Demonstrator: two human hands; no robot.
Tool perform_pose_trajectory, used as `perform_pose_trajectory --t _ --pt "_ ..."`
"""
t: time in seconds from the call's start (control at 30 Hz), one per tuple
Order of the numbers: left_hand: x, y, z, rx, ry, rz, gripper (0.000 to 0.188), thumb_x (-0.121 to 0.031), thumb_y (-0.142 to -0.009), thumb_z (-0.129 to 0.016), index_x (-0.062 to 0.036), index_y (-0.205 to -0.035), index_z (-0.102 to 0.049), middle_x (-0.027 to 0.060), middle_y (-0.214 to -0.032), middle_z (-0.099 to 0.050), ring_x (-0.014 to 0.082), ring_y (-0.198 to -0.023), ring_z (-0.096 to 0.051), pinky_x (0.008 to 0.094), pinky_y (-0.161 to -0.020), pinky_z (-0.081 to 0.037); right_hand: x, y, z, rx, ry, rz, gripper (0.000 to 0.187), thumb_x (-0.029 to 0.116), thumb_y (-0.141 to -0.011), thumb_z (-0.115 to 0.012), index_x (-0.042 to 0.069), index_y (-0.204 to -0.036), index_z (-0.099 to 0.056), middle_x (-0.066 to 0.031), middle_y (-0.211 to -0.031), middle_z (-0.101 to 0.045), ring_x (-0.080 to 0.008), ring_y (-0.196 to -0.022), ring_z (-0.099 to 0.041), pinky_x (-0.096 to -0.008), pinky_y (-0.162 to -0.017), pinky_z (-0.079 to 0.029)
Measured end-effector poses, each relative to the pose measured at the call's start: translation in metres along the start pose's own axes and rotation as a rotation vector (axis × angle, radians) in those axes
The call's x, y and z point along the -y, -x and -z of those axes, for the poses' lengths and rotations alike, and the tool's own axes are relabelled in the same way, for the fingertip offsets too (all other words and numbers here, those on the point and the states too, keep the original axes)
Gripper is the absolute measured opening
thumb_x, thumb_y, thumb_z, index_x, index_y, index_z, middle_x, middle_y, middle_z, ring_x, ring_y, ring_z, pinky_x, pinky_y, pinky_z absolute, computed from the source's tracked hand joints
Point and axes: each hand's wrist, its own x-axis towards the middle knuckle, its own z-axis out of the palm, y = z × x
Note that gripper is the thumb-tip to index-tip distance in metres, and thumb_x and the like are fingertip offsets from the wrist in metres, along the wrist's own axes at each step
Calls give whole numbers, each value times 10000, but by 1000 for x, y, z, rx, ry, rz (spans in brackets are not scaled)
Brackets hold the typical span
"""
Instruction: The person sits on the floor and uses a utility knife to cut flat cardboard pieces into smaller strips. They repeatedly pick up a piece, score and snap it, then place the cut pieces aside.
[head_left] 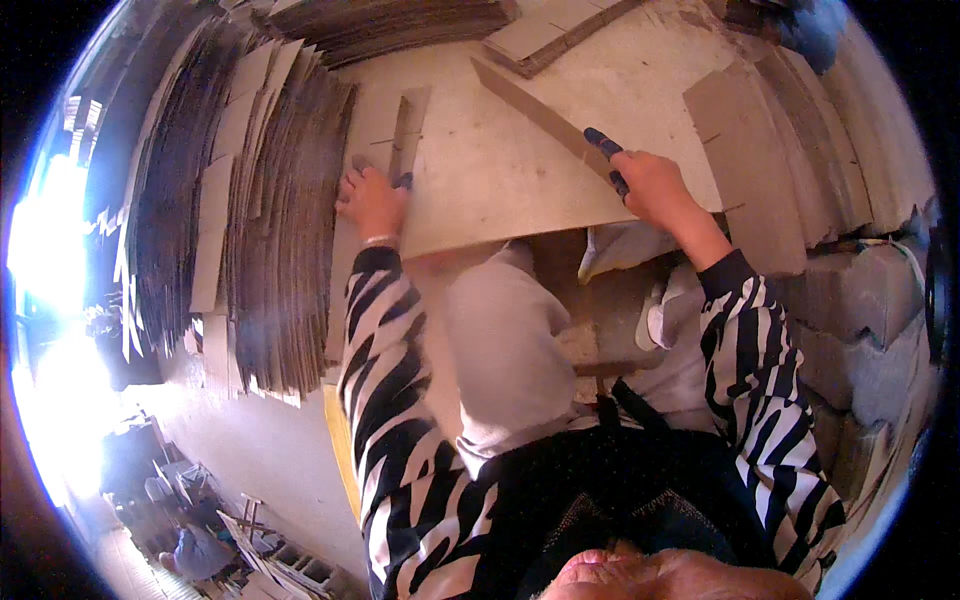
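My right hand (pixel 652 188), with dark coverings on its fingers, grips the near end of a long narrow cardboard strip (pixel 535 112). The strip slants away to the far left over the pale tabletop (pixel 480 180). At the table's left side my left hand (pixel 374 204) rests its parted fingers on a flat cardboard piece (pixel 378 125). Its dark-covered thumb lies beside a narrow raised cardboard edge (pixel 402 135) there.
Tall stacks of cardboard sheets (pixel 285 220) stand close on the left. More cardboard lies in a far stack (pixel 400 28), a smaller far pile (pixel 555 30) and a right-hand pile (pixel 770 150). Grey bundles (pixel 880 300) sit at the right. My legs (pixel 510 340) are below the table's near edge.
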Motion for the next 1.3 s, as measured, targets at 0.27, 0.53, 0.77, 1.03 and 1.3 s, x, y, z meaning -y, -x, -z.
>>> perform_pose_trajectory --t 0.27,0.53,0.77,1.03,1.3 --pt "-19 14 -25 -6 37 -239 287 -100 -733 -626 -9 -1004 -598 137 -1128 -568 312 -1044 -545 426 -840 -462 10 2 -2 -24 -16 66 216 28 -739 -576 70 -951 -577 -119 -869 -634 -342 -833 -635 -467 -668 -502" --pt "-38 12 -13 289 810 -145 232 -122 -801 -619 56 -942 -666 139 -855 -663 285 -793 -610 346 -714 -461 23 1 7 -358 -137 223 115 68 -798 -538 95 -891 -599 -107 -792 -623 -313 -739 -637 -436 -591 -500" --pt "-115 73 -16 583 1693 227 282 -103 -861 -537 106 -1010 -653 106 -925 -693 161 -869 -611 297 -811 -479 22 -5 -24 -314 -103 267 219 75 -809 -546 123 -1012 -612 -83 -804 -631 -292 -732 -655 -420 -570 -519" --pt "-118 64 45 807 1675 150 257 -180 -918 -539 25 -997 -674 83 -934 -684 147 -858 -619 268 -802 -482 6 0 -35 -53 -5 167 273 38 -755 -572 112 -1016 -598 -89 -860 -642 -313 -825 -636 -445 -625 -493" --pt "-92 30 -4 -113 187 -346 347 -199 -822 -606 -43 -1131 -595 112 -1332 -505 248 -1109 -539 422 -788 -473 -2 2 -20 -10 -26 0 297 98 -795 -578 103 -1092 -568 -120 -861 -657 -342 -836 -655 -475 -669 -510"
